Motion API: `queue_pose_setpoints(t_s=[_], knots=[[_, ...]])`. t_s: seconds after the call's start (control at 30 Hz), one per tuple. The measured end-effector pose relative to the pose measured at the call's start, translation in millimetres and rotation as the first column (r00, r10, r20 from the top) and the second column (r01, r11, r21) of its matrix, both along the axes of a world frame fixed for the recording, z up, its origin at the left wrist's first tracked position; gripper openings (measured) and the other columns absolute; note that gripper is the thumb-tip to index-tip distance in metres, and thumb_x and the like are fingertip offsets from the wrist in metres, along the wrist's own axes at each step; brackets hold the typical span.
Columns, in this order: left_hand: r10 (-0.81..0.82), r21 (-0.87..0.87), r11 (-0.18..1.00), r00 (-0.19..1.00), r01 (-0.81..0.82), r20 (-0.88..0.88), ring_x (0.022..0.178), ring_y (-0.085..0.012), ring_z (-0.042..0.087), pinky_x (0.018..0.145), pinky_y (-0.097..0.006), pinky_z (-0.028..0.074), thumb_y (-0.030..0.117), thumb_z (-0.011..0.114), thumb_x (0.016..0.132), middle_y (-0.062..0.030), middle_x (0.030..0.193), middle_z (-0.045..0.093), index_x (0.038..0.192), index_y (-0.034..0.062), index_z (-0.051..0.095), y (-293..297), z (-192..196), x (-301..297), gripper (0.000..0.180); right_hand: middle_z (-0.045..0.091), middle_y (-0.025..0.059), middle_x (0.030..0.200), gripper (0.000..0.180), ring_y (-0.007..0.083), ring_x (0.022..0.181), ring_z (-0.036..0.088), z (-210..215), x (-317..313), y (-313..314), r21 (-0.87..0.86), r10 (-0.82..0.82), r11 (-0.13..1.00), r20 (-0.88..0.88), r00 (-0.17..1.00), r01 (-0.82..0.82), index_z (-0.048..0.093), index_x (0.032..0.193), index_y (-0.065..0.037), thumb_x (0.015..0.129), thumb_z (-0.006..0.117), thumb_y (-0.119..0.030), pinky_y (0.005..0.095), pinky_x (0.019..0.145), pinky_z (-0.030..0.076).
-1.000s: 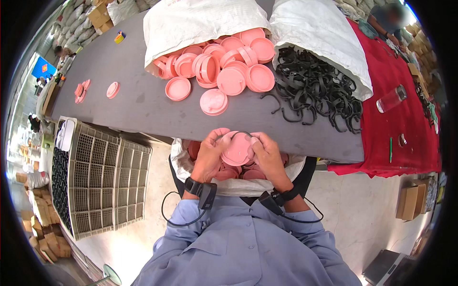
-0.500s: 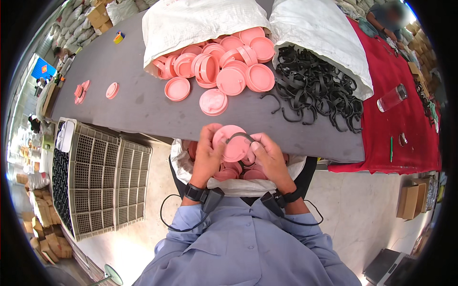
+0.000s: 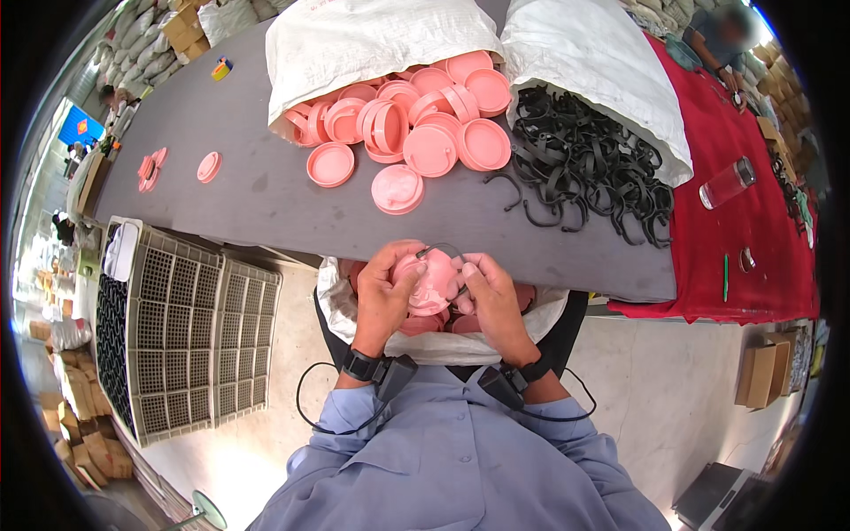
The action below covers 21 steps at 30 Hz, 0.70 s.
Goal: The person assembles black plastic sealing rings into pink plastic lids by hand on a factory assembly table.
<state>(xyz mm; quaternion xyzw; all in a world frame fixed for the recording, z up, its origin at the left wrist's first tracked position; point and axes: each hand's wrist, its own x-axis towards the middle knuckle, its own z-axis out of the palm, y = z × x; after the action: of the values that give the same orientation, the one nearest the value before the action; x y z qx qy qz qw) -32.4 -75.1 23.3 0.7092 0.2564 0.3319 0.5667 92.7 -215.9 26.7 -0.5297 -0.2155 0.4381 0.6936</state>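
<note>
Head view, left hand [image 3: 382, 288]: fingers curled shut around the left edge of a pink round lid [image 3: 431, 281], thumb on its face.
Head view, right hand [image 3: 490, 296]: fingers closed, pinching a thin black ring [image 3: 440, 251] that arcs over the lid's upper edge at 12 o'clock of the lid.
Lid position: held between both hands just below the near table edge, at 6 o'clock from the loose pile on the table.
Under the hands: open white sack [image 3: 443, 345] in the lap, more pink lids inside, touching the forearms' near side.
Table [image 3: 257, 190]: dark grey top running across the upper half.
Pink lid pile [image 3: 412, 115]: at 12 o'clock of the hands, spilling from a white bag [image 3: 372, 40].
Black rings heap [image 3: 589, 168]: at 1 o'clock, spilling from a second white bag [image 3: 593, 66], just beside the pink pile.
Red cloth [image 3: 753, 203]: at 2 o'clock, with a clear bottle [image 3: 726, 183] lying on it.
Plastic crates [image 3: 173, 327]: pale grid-walled, at 9 o'clock on the floor.
Wrists: dark bands with cables on both.
</note>
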Motion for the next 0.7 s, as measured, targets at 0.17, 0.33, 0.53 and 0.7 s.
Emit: queue_pose_setpoints(t_s=[0.17, 0.33, 0.53, 0.7], knots=[[0.056, 0.089, 0.995, 0.998, -0.054, -0.022, 0.111, -0.0154, 0.066, 0.1, -0.029, 0.052, -0.001, 0.072, 0.094, -0.0093, 0.12, 0.074, 0.116, -0.002, 0.075, 1.1, 1.6, -3.4, 0.022, 0.069, 0.013, 0.107, 0.028, 0.0078, 0.068, 0.052, 4.1, -11.2, -5.1, -0.006, -0.084, 0.996, -0.079, 0.993, 0.084, 0.059, 0.131, 0.001, 0.106, 0.057, -0.012, 0.023, 0.063, 0.044], [0.065, -0.063, 0.996, 0.998, -0.064, 0.013, 0.103, -0.0145, 0.069, 0.094, -0.028, 0.054, 0.0, 0.071, 0.096, -0.0083, 0.113, 0.076, 0.117, -0.0014, 0.076, 4.3, 9.9, -6.7, 0.022, 0.056, 0.0204, 0.137, 0.026, 0.025, 0.092, 0.065, 12.5, -5.4, -11.8, 0.104, -0.13, 0.991, 0.851, 0.509, 0.079, 0.067, 0.116, -0.003, 0.091, 0.07, -0.002, 0.0346, 0.075, 0.056], [0.097, -0.216, 0.972, 0.995, -0.093, 0.008, 0.096, -0.0136, 0.068, 0.088, -0.03, 0.055, -0.002, 0.069, 0.095, -0.0077, 0.104, 0.076, 0.109, -0.0013, 0.076, 6.6, 4.9, 2.1, 0.016, 0.061, 0.0134, 0.122, 0.019, 0.0279, 0.09, 0.067, 7.7, -13.1, -9.6, 0.137, -0.082, 0.985, 0.91, 0.406, -0.107, 0.071, 0.1, -0.003, 0.082, 0.072, 0.002, 0.0394, 0.075, 0.055], [0.12, -0.129, 0.985, 0.993, -0.117, 0.016, 0.094, -0.0131, 0.066, 0.087, -0.03, 0.054, -0.003, 0.067, 0.093, -0.0075, 0.099, 0.075, 0.102, -0.0024, 0.073, -0.1, 4.6, 3.0, 0.011, 0.063, 0.0115, 0.098, 0.015, 0.032, 0.086, 0.066, 0.8, -14.3, -5.0, 0.188, -0.135, 0.977, 0.915, 0.379, -0.105, 0.068, 0.095, -0.002, 0.081, 0.071, 0.0, 0.0422, 0.074, 0.054]])
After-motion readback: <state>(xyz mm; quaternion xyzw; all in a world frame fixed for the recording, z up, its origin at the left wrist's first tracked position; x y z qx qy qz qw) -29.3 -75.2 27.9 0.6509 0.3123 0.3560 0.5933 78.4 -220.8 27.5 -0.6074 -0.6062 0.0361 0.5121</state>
